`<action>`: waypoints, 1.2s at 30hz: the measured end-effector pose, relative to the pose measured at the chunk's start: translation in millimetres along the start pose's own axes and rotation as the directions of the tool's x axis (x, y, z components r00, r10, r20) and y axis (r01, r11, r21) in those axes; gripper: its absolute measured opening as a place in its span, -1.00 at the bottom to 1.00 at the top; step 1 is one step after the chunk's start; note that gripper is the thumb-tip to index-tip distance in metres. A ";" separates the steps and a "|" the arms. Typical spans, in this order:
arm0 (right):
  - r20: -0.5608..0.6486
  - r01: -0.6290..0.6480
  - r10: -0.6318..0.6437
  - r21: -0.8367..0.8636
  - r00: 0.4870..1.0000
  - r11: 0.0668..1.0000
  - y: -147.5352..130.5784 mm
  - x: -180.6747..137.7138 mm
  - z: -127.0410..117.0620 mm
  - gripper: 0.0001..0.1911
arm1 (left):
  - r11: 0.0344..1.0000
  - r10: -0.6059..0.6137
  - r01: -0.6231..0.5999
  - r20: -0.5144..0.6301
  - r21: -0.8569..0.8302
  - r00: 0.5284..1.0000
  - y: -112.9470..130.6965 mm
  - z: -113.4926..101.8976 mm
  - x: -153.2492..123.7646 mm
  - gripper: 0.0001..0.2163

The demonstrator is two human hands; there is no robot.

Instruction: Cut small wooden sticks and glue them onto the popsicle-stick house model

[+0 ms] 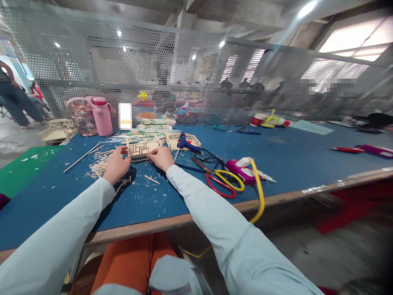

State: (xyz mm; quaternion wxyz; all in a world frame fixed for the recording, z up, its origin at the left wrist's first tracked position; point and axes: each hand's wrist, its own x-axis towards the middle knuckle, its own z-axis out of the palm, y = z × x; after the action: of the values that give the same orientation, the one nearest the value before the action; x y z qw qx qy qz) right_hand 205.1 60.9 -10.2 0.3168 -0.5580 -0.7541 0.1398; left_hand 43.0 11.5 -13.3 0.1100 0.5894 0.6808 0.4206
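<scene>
Between my two hands is a small wooden stick model (143, 148), a frame with low railings, near the middle-left of the blue table. My left hand (118, 164) closes on its left end with thumb and fingers. At the model's right front edge, my right hand (161, 157) pinches with its fingertips. Just behind my right hand, another stick frame (193, 141) lies under a blue glue gun (188, 143). Loose stick pieces and shavings (100, 164) are heaped left of my left hand. A short stick (152, 179) rests in front of the model.
Scissors (221, 184) with red and yellow handles lie right of my right forearm, beside a purple tool (241, 172) and a yellow strap (259, 192). Bundled sticks (150, 130) and a pink bottle (102, 116) stand behind. A perforated metal screen (138, 61) bounds the table's back.
</scene>
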 end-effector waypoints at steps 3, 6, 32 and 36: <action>0.003 0.014 -0.014 0.020 1.000 1.000 1.0 0.9 0.9 -0.84 | 1.000 0.005 -0.005 -0.004 -0.005 1.000 -1.0 0.4 0.1 -0.65; 0.004 0.015 -0.015 0.033 1.000 0.999 1.4 1.5 1.4 -0.84 | 1.000 0.012 -0.012 -0.010 -0.011 1.000 -1.0 0.6 0.2 -0.65; -0.232 0.222 -0.130 0.431 0.964 0.875 -1.4 -13.1 -21.9 -0.66 | 0.960 0.139 -0.142 -0.031 -0.240 0.990 10.2 -21.3 14.2 -0.67; -0.271 0.277 -0.160 0.479 0.949 0.833 -11.6 -22.2 -22.7 -0.71 | 0.941 0.137 -0.145 -0.045 -0.308 0.990 8.7 -22.6 14.7 -0.66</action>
State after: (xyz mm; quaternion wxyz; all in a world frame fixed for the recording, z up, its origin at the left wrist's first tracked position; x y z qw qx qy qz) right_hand 214.7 33.0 6.4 0.5485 -0.3755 -0.7092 0.2350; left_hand 30.5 14.2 11.9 0.1630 0.6073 0.5636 0.5357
